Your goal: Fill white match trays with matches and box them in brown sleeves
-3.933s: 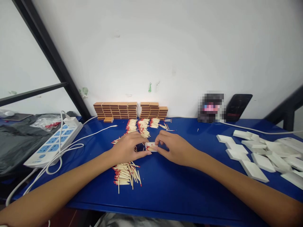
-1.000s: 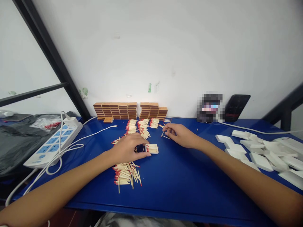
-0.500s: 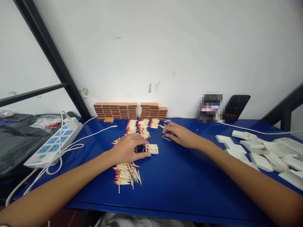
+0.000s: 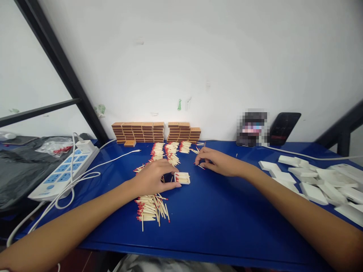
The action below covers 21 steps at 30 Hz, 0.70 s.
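The left forearm (image 4: 87, 214), towards eight o'clock, and the right forearm (image 4: 286, 202), towards four, are bare, slender and smooth, tapering to narrow wrists (image 4: 132, 186). The left hand (image 4: 151, 176) and right hand (image 4: 219, 162) are bare too, with slim fingers (image 4: 166, 165). Rumpled grey material (image 4: 170, 264) at six o'clock may be clothing.

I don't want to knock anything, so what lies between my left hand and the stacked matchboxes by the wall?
Piles of red-tipped matches lie between your left hand and the stacked matchboxes; the head view shows this.
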Available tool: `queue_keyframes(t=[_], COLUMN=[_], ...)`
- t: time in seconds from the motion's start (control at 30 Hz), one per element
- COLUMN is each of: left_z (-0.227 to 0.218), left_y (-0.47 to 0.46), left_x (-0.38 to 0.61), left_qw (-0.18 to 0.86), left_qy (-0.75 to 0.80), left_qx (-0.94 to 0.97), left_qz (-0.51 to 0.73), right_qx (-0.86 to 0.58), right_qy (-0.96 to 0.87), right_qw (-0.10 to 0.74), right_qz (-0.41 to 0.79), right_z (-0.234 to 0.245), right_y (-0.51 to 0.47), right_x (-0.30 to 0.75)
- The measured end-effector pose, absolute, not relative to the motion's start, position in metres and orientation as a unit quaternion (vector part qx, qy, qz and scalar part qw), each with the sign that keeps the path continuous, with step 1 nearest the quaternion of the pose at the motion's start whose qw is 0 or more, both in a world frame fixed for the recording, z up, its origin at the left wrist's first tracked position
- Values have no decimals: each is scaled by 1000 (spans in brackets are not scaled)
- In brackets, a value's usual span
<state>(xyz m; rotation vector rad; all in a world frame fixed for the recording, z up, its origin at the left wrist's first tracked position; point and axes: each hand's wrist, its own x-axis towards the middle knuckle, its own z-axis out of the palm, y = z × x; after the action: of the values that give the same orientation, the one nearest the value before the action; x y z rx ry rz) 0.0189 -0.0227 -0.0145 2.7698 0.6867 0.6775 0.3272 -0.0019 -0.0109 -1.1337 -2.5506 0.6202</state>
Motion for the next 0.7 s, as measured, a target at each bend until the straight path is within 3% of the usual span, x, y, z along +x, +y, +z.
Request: queue_keyframes(t=[0.3, 0.7], left_z=[-14, -13], left_y=[-23, -23], left_x=[19, 20], left_qw=[103, 104], left_qy=[233, 231], left_qx=[939, 939], left_qz=[232, 231], right_qx=[-442, -460], right_qy=[-864, -857], right_qw=[107, 179], right_qz=[217, 148], right_z=[-7, -20], right_y=[0, 2], right_x=[338, 329])
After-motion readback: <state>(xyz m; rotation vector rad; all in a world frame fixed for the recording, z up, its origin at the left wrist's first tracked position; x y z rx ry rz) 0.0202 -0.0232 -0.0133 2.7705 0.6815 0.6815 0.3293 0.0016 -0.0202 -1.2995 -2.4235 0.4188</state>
